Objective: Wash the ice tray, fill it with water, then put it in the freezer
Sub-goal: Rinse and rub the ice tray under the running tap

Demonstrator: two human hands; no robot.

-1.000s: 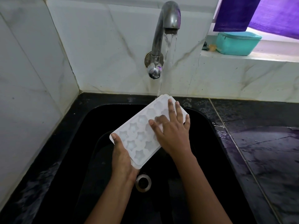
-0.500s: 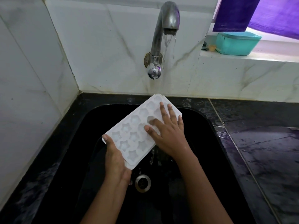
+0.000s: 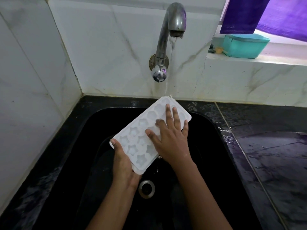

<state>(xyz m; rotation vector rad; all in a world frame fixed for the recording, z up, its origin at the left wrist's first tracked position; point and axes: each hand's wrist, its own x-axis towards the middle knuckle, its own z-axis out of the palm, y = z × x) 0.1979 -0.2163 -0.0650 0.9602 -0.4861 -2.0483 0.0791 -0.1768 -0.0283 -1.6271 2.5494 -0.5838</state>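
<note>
We see the ice tray [image 3: 132,143] above the sink [image 3: 207,146], under the tap [image 3: 167,30] on the back wall [image 3: 116,47], drain [image 3: 147,189] below; a box [image 3: 244,47] sits on the ledge [image 3: 274,59], right.

Looks like a home kitchen: black sink [image 3: 93,146] sunk into a dark stone tabletop [image 3: 265,155], wall tap [image 3: 166,30] on marbled tiles [image 3: 108,47], teal tub [image 3: 244,46] on the window ledge [image 3: 274,58].

Bare forearms [image 3: 196,188] end in a left hand [image 3: 123,165] and a right hand [image 3: 169,140] flecked with pale wet droplets.
</note>
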